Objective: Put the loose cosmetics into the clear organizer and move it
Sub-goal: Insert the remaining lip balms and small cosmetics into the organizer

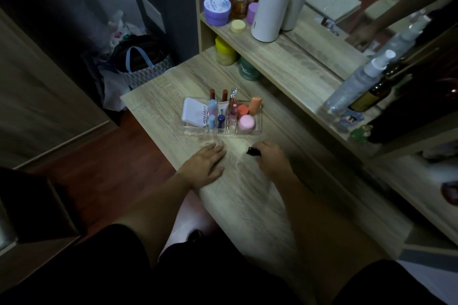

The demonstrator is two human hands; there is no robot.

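The clear organizer (197, 130) stands on the wooden dresser top, just beyond both hands. It holds a white compact (193, 112), several upright lipsticks and tubes (221, 112), a peach sponge (255, 105) and a pink round jar (246, 123). My left hand (207, 164) lies flat on the table, fingers together, holding nothing, a little short of the organizer's near edge. My right hand (271, 158) is closed around a small black cosmetic tube (253, 151), whose end sticks out toward the left, just in front of the organizer.
A raised shelf (285, 57) behind the organizer carries a purple jar (217, 10), bottles and a tall white cylinder (271, 7). Yellow (224, 51) and green (247, 69) jars sit under it. Spray and brown bottles (359, 82) stand right by a mirror. Bags (141, 67) lie on the floor at left.
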